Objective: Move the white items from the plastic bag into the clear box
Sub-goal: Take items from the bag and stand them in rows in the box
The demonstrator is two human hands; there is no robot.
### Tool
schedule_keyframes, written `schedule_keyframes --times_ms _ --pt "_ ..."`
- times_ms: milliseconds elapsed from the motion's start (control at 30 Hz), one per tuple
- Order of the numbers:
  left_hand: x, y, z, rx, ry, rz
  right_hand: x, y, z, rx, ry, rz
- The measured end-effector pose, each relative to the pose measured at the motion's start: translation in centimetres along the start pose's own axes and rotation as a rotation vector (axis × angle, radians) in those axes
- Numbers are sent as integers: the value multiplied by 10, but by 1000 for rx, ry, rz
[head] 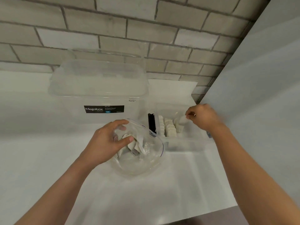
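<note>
A clear plastic bag lies open on the white counter at the centre, with several white items still inside it. My left hand grips the bag's rim and holds its mouth up. To the right stands a small clear box, open, with rows of white items standing upright in it. My right hand hovers over the box's far right part and pinches one white item between thumb and fingers, just above the rows.
A large clear Megabox container with its lid on stands behind the bag, against the tiled wall. A grey panel rises close on the right of the small box. The counter's front edge runs at lower right.
</note>
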State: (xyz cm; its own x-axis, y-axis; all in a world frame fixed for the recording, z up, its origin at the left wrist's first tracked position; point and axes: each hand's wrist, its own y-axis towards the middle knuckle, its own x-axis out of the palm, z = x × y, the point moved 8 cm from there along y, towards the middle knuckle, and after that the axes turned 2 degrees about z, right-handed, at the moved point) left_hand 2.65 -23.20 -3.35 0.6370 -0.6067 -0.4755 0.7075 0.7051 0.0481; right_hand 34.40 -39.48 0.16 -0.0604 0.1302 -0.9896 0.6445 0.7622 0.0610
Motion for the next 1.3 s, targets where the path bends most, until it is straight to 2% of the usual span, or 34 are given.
schedule_keyframes --times_ms 133,267,667,767,933,1033,1133,1200,1300 --pt "-1 -2 -1 -30 1 20 48 13 11 13 -44 -172" --pt "-2 -3 0 -45 34 30 73 22 23 20 -64 -226" --pt "-1 -2 0 -30 93 20 64 21 25 75 -11 -101" --pt "-2 -1 -4 -15 138 2 32 6 15 80 103 34" --pt "-7 -2 -10 12 162 -16 -23 -44 -35 38 432 280" --pt "-9 -2 -10 34 176 -28 -37 -78 -85 -29 637 308" --pt "-11 -3 -9 57 188 -38 -27 -102 -140 -135 753 216" --pt "-12 -4 -8 71 191 -45 -6 -110 -176 -246 674 108" --pt "-10 -7 -6 99 184 -63 47 -100 -210 -376 319 -22"
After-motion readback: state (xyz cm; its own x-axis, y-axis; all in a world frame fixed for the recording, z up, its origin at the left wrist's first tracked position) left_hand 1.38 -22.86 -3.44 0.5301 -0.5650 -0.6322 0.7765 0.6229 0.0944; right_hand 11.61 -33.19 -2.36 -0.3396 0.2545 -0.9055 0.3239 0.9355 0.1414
